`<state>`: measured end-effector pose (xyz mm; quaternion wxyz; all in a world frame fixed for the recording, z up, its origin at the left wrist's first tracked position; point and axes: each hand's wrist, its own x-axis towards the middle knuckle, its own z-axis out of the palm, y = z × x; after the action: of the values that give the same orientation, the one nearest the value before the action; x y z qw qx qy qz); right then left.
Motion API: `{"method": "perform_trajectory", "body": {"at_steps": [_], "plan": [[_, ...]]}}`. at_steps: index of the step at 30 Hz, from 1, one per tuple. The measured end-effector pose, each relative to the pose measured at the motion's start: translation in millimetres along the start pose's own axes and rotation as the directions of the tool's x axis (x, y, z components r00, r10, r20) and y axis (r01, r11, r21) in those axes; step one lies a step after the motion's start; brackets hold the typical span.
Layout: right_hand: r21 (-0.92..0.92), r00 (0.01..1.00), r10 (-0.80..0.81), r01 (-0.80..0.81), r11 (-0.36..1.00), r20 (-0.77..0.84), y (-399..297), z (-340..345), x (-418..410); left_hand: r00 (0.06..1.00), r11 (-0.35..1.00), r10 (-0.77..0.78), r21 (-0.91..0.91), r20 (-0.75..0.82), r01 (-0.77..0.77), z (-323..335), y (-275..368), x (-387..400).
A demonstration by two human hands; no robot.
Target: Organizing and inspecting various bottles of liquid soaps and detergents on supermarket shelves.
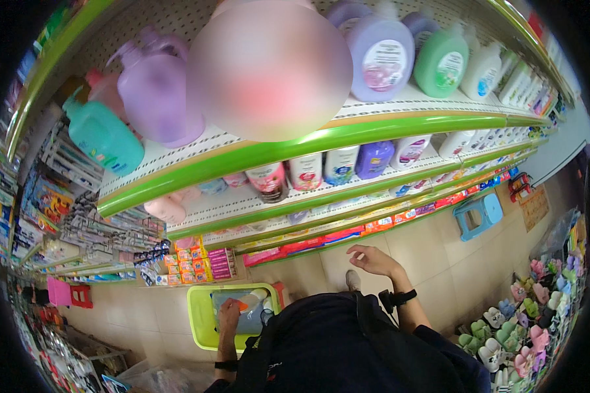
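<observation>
Low at the left, my left hand [229,314] is over a yellow-green plastic basin [196,319], its fingers closed on a small orange item [243,305] whose kind I cannot tell. Inside the basin lie a grey-blue container or cloth and a whitish object, partly hidden by my hand and body. My right hand [371,260] hangs in the air over the tiled floor, fingers loosely bent and apart, holding nothing. Pump bottles stand on the upper shelf in front of me: a teal one [105,137], a purple one [157,98], a lavender one [381,54] and a green one [442,64]. A blurred oval hides the middle.
Green-edged shelves [295,145] with more bottles curve across the view. Stacked soap boxes [191,265] stand beside the basin. A blue plastic stool [478,216] is on the floor at the right, and a rack of slippers [521,319] fills the lower right. A red stool [81,296] stands far left.
</observation>
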<state>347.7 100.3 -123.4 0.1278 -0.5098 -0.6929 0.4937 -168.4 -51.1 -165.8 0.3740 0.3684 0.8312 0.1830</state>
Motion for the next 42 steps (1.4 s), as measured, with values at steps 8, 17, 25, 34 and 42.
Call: {"method": "perform_trajectory", "body": {"at_steps": [8, 17, 25, 34, 42], "plan": [[0.149, 0.933, -0.343, 0.325, 0.934, 0.108, -31.8, -28.7, 40.7, 0.891, 0.886, 0.445, 0.098, 0.09, -0.453, -10.4, 195.5, -46.0], [0.596, 0.964, -0.109, -0.06, 0.8, 0.244, -26.1, -57.4, 70.8, 0.476, 0.6, 0.739, -0.145, 0.477, -0.786, -2.9, 410.1, -97.7], [0.974, 0.798, -0.568, -0.227, 0.025, 0.201, 2.7, -55.0, 39.3, 0.385, 0.538, 0.843, -0.616, 0.377, -0.575, 28.3, 486.5, -119.9], [0.942, 0.911, -0.24, 0.328, -0.071, -0.335, 11.9, -120.0, -23.7, 0.397, 0.308, 0.918, -0.666, 0.019, -0.68, 186.1, 453.1, -115.3], [0.359, 0.718, -0.173, 0.523, 0.773, -0.675, 20.7, -179.9, -52.8, 0.44, 0.462, 0.874, -0.634, 0.206, -0.62, 257.6, 492.8, -111.9]]}}
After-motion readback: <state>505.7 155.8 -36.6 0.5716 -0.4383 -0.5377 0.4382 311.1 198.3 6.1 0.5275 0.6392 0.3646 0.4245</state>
